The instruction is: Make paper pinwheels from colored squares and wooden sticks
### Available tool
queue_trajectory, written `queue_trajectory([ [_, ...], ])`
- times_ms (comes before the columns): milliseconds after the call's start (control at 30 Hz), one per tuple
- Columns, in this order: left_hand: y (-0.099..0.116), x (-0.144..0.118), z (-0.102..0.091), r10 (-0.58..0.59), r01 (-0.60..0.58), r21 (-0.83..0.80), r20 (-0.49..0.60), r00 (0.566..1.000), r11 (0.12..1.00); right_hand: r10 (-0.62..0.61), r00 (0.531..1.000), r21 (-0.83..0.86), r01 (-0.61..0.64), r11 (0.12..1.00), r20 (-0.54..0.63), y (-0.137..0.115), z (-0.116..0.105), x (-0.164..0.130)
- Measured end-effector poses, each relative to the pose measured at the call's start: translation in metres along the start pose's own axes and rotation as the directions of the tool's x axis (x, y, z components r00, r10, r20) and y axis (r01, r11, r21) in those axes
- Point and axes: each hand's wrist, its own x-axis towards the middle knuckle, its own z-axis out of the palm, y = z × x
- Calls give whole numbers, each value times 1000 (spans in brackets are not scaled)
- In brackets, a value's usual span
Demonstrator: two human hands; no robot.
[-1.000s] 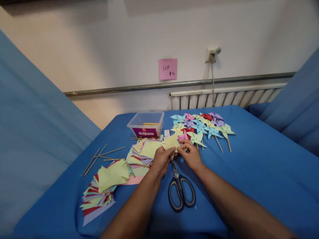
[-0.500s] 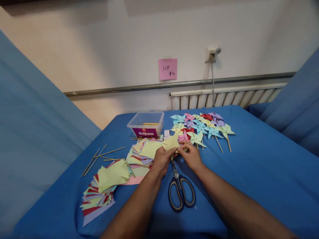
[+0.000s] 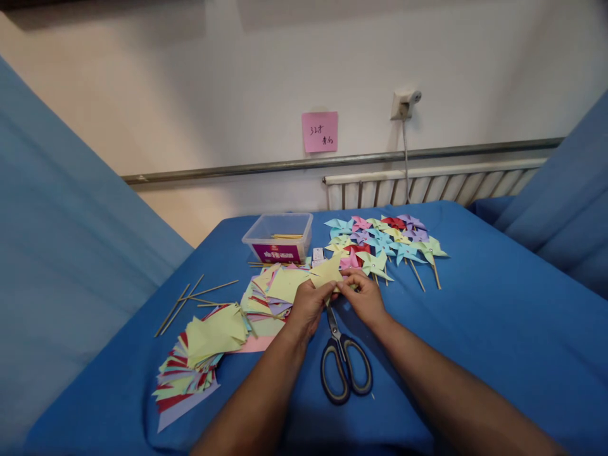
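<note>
Hands pinched together, left hand [image 3: 308,307] and right hand [image 3: 365,296] gripping yellow paper piece [image 3: 327,272], scissors [image 3: 344,361] just below.

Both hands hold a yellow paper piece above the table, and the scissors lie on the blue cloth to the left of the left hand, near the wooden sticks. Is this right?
Not quite. In the head view the scissors lie on the blue cloth between the two forearms, just below the hands, not left of the left hand. The rest holds: the left hand and the right hand hold the yellow paper piece.
</note>
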Motion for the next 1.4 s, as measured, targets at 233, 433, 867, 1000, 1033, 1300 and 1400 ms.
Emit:
queue_trajectory([
  [233,-1,0,0,4,-4,9,2,1000,1000,11,1000,0,-11,1000,6,2,0,0],
  [433,0,1,-3,37,-36,70,-22,999,997,61,998,55,-62,997,31,2,-1,1],
  [867,23,-10,-1,1,-31,311,95,996,950,355,871,496,-486,719,339,-13,-13,7],
  [1000,20,-5,-8,24,-80,446,131,991,891,374,849,455,-519,724,373,-11,-11,4],
  [1033,19,-3,-10,39,-101,484,138,990,869,371,849,449,-517,729,377,-9,-10,3],
  [1300,11,3,-8,94,-91,298,5,996,950,424,898,616,-403,676,122,3,7,1],
  [1400,4,0,-3,-134,136,-81,25,991,987,432,902,676,-330,659,19,2,10,3],
])
